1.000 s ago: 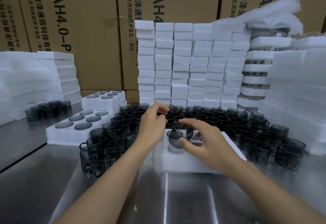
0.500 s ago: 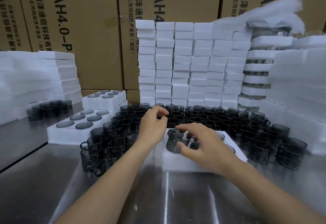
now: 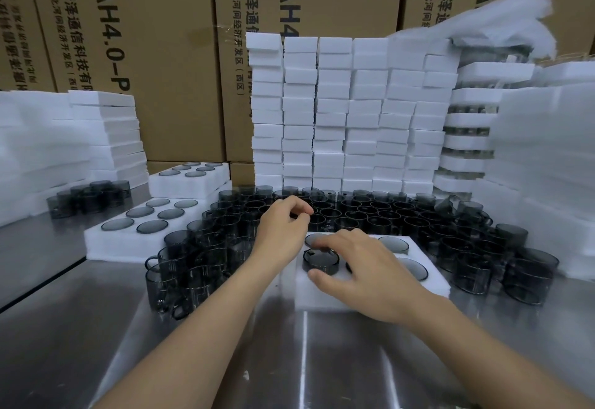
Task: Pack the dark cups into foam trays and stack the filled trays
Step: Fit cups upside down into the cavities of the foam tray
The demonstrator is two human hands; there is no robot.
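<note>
A white foam tray (image 3: 370, 294) lies on the steel table right in front of me. My right hand (image 3: 363, 275) holds a dark cup (image 3: 322, 260) sunk upside down in the tray's near-left hole, thumb on its near side and fingers curled over its far side. Other holes hold cups, such as one at the far right (image 3: 392, 244). My left hand (image 3: 283, 231) reaches into the pile of loose dark cups (image 3: 396, 215) behind the tray. Its curled fingertips pinch the rim of one cup there, which the hand mostly hides.
Two filled foam trays (image 3: 128, 246) sit at the left, one behind the other. More loose cups (image 3: 193, 260) crowd between them and my tray. Tall foam stacks (image 3: 338, 112) and cardboard boxes (image 3: 154, 54) wall the back; foam piles (image 3: 547, 157) stand right.
My right hand has tipped the cup from tilted to upside down and lowered it into the near-left hole. My left hand has stayed at the cup pile.
</note>
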